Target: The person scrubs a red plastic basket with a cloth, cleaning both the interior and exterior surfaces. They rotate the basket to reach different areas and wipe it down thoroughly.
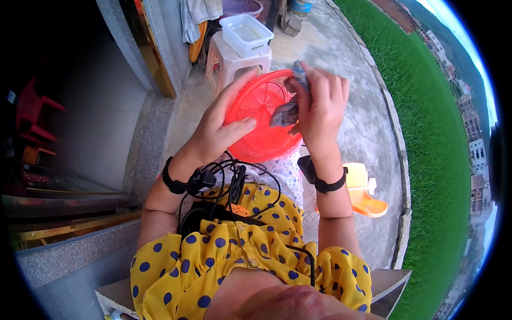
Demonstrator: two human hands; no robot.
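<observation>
A red plastic mesh basket (262,134) is held up in front of me, tilted so that I look into it. My left hand (224,120) grips its left rim, thumb over the inside and fingers behind. In my right hand (326,104) is a crumpled grey-blue cloth (285,114), pinched between thumb and fingers at the basket's right rim. Part of that cloth hangs inside the basket, against its wall. Each wrist wears a black strap with a small device.
Beyond the basket, a white plastic tub (247,34) stands on a pale plastic stool (240,60). An orange and yellow child's seat (366,196) is on the concrete to the right. Black cables (236,180) lie across my lap. A doorway opens at left; grass (432,160) borders the concrete edge.
</observation>
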